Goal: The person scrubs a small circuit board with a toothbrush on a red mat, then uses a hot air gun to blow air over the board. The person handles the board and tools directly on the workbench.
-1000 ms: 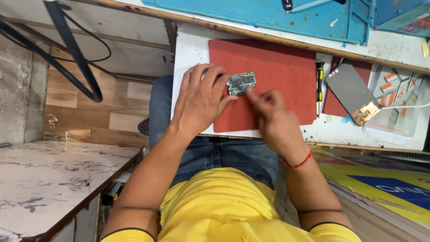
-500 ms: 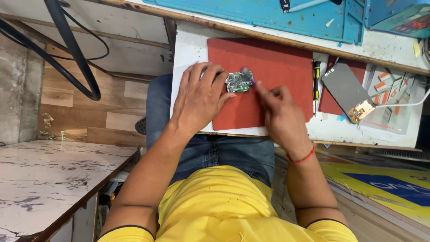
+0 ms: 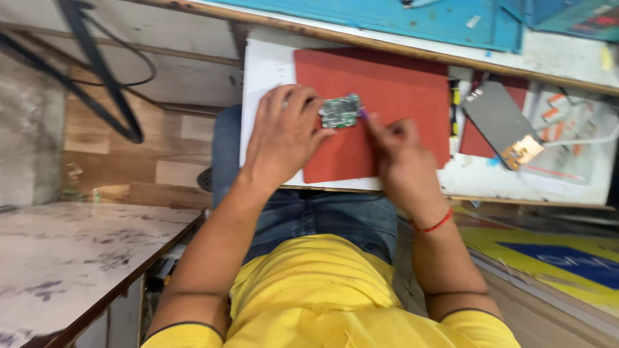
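My left hand (image 3: 284, 138) lies on the red mat (image 3: 400, 77) and holds a small green circuit board (image 3: 340, 111) by its left side with thumb and fingers. My right hand (image 3: 400, 154) is pinched just to the right of the board. A small purple-tipped tool (image 3: 362, 114) sticks out of its fingertips and touches the board's right edge. The rest of the tool is hidden in the fingers. A red thread is tied round my right wrist.
The mat lies on a white bench top (image 3: 267, 64). A dark grey phone panel (image 3: 496, 116) with an orange flex part (image 3: 521, 151) lies to the right, beside a yellow-black tool (image 3: 455, 103). A marble-patterned table (image 3: 64, 264) stands low left; black cables (image 3: 97, 71) hang upper left.
My right hand has moved up and left until its fingertips meet the board's right edge. My left hand has kept its hold on the board.
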